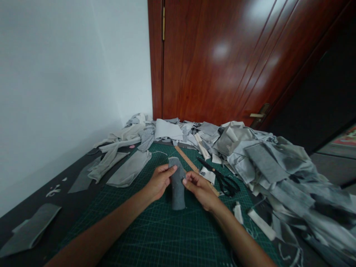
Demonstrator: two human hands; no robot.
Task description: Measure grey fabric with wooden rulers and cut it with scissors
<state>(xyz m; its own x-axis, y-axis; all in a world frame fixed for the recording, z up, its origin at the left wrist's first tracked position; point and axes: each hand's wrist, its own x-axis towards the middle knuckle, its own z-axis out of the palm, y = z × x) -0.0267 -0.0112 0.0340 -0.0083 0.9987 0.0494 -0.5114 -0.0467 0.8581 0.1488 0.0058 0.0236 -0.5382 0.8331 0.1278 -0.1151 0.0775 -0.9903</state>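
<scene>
A strip of dark grey fabric (178, 191) hangs between my two hands, above the green cutting mat (155, 230). My left hand (160, 180) pinches its upper left edge, thumb on the front. On the opposite edge, my right hand (200, 188) grips the cloth between thumb and fingertips; whether it also holds something small, such as a needle, is too fine to see. Just beyond my right hand lie a wooden ruler (187, 158), a white scrap (208, 175) and black scissors (226, 183).
Heaped grey and white fabric pieces (267, 163) fill the right side and run along the back beneath a wooden door (205, 66). Pale cloth pieces (130, 168) lie at the left, near the white wall (69, 74). A folded grey piece (33, 228) rests at the near left.
</scene>
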